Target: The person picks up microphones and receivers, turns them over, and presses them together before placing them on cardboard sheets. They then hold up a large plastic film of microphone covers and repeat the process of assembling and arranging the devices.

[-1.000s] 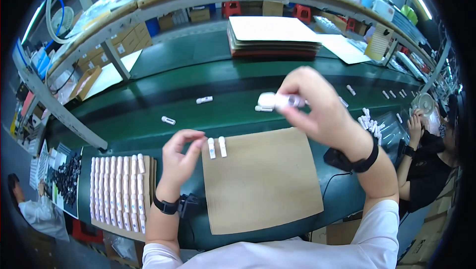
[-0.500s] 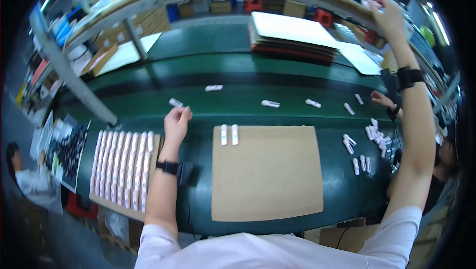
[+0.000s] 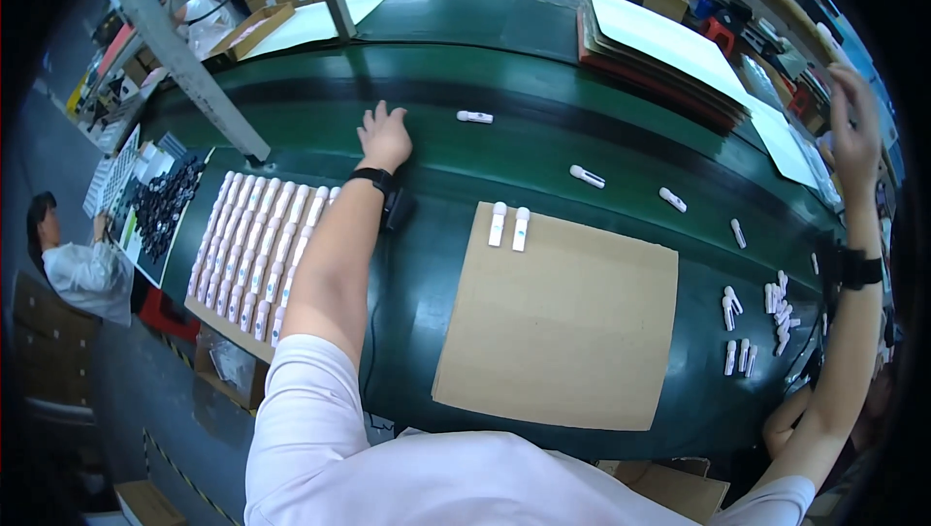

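Note:
My left hand (image 3: 386, 140) is over the green belt, fingers spread and nothing visible in them. Raised at the upper right, my right hand (image 3: 855, 124) has its fingers extended, just below a small pale stick-shaped device (image 3: 829, 37) at the shelf edge; a gap shows between them. Similar pale pink devices with rounded heads lie on the belt, one (image 3: 475, 117) right of my left hand and another (image 3: 588, 176) farther right. Two devices (image 3: 497, 225) stand side by side at the top left of a brown cardboard sheet (image 3: 562, 332) before me.
At left, a second cardboard board (image 3: 228, 318) carries rows of devices, beside a heap of small black parts (image 3: 167, 201). A metal post (image 3: 199, 70) rises behind. Loose devices (image 3: 779, 308) cluster at right. A stack of sheets (image 3: 669, 56) lies at the back. Another person (image 3: 82, 264) sits at far left.
My view has shifted, moving the table within it. My left hand has gone from bent to spread fingers and reaches farther out. My right hand has let go of a device, now above its fingers.

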